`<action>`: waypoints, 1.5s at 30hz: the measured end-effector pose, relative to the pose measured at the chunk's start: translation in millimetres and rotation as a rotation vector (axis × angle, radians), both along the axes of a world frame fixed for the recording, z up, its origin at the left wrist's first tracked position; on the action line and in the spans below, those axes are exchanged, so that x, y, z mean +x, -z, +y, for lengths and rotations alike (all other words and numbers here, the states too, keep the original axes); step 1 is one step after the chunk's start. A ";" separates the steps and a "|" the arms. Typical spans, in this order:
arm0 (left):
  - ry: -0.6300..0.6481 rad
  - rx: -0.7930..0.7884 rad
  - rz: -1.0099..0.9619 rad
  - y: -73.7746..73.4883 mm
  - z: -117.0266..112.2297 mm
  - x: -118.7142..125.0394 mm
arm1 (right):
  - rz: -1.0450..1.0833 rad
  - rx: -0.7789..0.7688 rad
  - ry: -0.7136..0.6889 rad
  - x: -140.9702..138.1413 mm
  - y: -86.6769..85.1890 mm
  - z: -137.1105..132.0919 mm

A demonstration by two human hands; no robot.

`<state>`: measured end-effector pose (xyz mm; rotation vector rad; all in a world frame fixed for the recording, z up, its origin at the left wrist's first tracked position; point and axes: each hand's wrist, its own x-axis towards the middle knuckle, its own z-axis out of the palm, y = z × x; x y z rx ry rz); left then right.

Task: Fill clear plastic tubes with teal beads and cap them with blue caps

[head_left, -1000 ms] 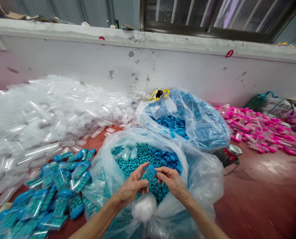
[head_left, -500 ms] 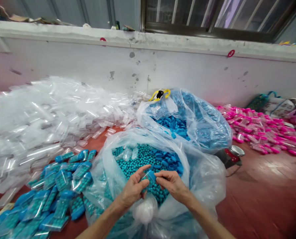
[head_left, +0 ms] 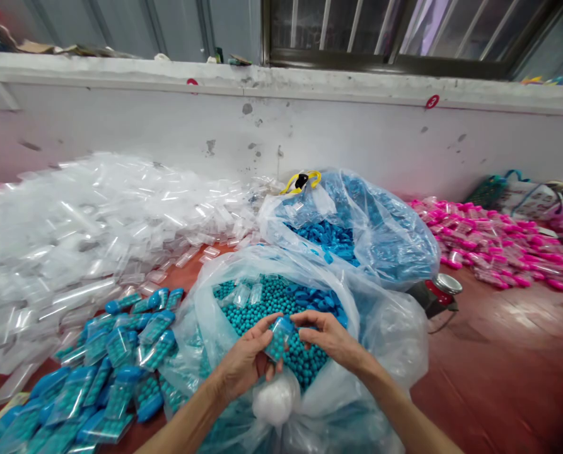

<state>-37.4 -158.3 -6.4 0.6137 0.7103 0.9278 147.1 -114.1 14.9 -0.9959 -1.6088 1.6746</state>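
Note:
My left hand (head_left: 246,358) and my right hand (head_left: 329,340) meet over an open plastic bag (head_left: 385,340) full of teal balls (head_left: 257,309). Between them they pinch a small clear case (head_left: 278,337) filled with teal balls, with a blue cap end at its top. The left fingers wrap the case's lower part; the right fingertips press on its upper end. Loose blue caps (head_left: 316,302) lie on the balls at the bag's far right side.
A second plastic bag (head_left: 394,239) of blue caps stands behind. Filled teal cases (head_left: 101,372) lie heaped at the lower left, empty clear cases (head_left: 82,227) in a big pile at left, pink filled cases (head_left: 499,246) at right. A red tape dispenser (head_left: 437,293) sits on the red floor.
Both hands stayed over the bag with the case; the case has sunk slightly lower and tilted, and the right fingers closed further over its blue end.

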 end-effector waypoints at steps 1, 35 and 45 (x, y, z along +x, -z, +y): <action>0.003 -0.013 -0.023 -0.9 -1.4 -1.2 | 0.021 -0.013 0.034 -0.4 -0.5 0.1; 0.067 -0.058 -0.109 -15.6 -11.6 -5.0 | -0.043 0.067 0.069 -0.2 -1.6 -15.3; 0.067 -0.062 -0.127 -17.2 -11.6 -3.6 | -0.044 0.063 0.059 0.6 -3.3 -15.2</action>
